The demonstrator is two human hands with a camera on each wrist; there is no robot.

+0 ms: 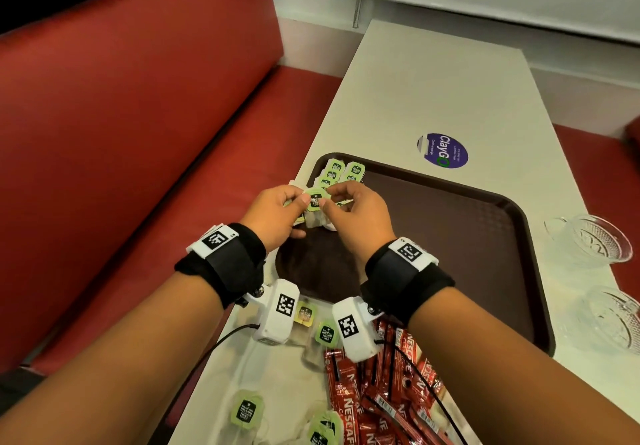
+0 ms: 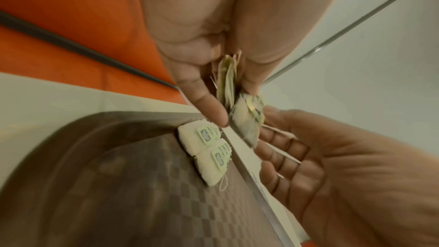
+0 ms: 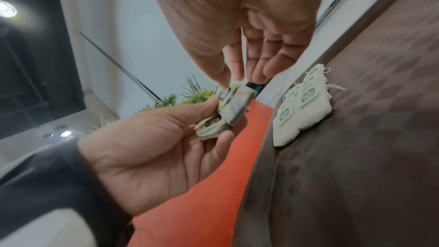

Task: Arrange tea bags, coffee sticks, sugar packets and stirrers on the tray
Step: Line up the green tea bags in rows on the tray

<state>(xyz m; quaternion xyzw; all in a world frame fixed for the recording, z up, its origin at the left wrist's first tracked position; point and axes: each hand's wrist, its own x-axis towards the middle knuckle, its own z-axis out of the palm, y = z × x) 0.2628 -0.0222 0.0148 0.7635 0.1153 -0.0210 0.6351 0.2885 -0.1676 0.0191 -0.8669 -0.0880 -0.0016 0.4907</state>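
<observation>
Two rows of tea bags [image 1: 341, 171] already lie in the tray's [image 1: 485, 236] far left corner. Above them, the left hand [image 1: 277, 214] clutches a bundle while the right hand [image 1: 356, 209] pinches the top tea bag [image 1: 316, 199]; it probably needs peeling free, then laying beside those rows.

The left hand [image 2: 197, 48] pinched a bunch of tea bags [image 2: 228, 80] between thumb and fingers. At four o'clock the right hand [image 2: 332, 166] touched one tea bag [image 2: 246, 119]. Two rows of tea bags [image 2: 206, 149] lay on the brown tray [image 2: 118, 204].
</observation>
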